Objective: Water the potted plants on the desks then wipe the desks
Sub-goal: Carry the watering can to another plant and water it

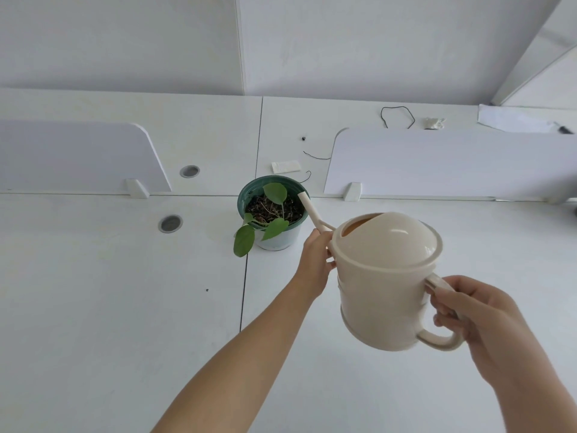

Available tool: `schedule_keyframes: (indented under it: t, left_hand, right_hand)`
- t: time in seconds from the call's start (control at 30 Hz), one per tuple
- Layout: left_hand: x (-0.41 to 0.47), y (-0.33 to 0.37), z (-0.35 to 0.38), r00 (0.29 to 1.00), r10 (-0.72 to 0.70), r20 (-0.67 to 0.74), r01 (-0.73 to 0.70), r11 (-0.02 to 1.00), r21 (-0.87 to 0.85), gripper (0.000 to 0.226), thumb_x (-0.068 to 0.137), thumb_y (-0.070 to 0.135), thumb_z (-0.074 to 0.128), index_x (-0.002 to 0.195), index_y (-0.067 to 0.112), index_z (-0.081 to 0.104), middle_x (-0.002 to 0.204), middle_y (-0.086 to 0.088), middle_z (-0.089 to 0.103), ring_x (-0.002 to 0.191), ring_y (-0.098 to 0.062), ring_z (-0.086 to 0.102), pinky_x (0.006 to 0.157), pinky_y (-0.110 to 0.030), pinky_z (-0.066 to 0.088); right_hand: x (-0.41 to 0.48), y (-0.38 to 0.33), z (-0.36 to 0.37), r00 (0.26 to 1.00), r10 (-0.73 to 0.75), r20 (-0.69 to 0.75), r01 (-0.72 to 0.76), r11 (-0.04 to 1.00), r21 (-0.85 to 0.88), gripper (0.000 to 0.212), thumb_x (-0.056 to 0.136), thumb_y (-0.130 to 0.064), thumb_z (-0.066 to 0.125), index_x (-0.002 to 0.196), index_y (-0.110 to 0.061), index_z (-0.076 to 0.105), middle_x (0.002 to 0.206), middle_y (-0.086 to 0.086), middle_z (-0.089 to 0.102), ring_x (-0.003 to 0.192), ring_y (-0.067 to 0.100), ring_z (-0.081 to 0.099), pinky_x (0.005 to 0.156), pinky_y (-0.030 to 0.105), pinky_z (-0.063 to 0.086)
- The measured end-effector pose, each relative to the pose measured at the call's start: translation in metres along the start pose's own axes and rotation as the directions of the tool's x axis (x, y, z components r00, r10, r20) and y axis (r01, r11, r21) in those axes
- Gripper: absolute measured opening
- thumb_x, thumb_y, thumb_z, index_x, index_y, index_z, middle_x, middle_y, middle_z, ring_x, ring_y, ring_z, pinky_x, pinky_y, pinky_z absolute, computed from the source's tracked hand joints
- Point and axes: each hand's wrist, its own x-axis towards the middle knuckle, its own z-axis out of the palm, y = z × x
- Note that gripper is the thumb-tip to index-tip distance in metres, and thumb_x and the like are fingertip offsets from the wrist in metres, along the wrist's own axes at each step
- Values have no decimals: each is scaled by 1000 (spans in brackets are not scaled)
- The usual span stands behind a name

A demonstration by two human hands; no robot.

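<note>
A cream watering can [384, 285] hangs tilted above the white desk [109, 307]. My right hand [471, 310] grips its handle at the lower right. My left hand [315, 267] holds the can's front side at the base of the spout. The thin spout [309, 210] reaches up and left, its tip over the right rim of the potted plant [271, 214]. The pot is green inside and pale outside, with dark soil and a few green leaves hanging over its front left. No stream of water is visible.
Two white divider panels [452, 164] [75, 157] stand along the desk's back edge. Round cable grommets [170, 224] sit left of the pot. On the far desk lie thin black wires [396, 115], a folded white paper [285, 166] and a crumpled tissue [434, 123].
</note>
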Motion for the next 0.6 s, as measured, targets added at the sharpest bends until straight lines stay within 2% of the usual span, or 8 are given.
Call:
schedule_keyframes:
  t: [0.2,0.43,0.5,0.6]
  left_hand:
    - [12,3,1,1000,-4,-16,3,1000,-31,16,90,14,44,74,16,47,66,4,46,63,-11,45,52,-17,41]
    - [4,-5,-4,1000,-3,-5,2,999,-40,10,86,15,47,77,16,46,68,4,46,64,-10,46,54,-17,41]
    - [-3,-6,-9,1000,11,0,-11,999,-34,6,82,16,49,78,15,45,68,4,46,62,-10,47,54,-17,41]
    - [-17,-9,-20,999,39,13,-39,998,-53,15,72,23,51,83,13,46,71,3,47,65,-10,47,60,-21,41]
  right_hand:
    - [11,-1,2,1000,-7,10,7,1000,-14,18,83,4,49,65,1,52,43,-1,45,38,6,36,43,13,33]
    - [5,4,2,1000,21,-2,-21,999,-34,17,83,7,47,67,4,53,45,2,44,47,13,34,41,12,32]
    - [-1,6,1,999,31,4,-31,999,-33,13,82,6,48,70,6,53,46,0,42,54,21,30,42,14,30]
    - [-11,13,4,999,46,23,-45,999,-27,14,81,5,46,69,6,53,46,0,41,57,22,26,42,16,28]
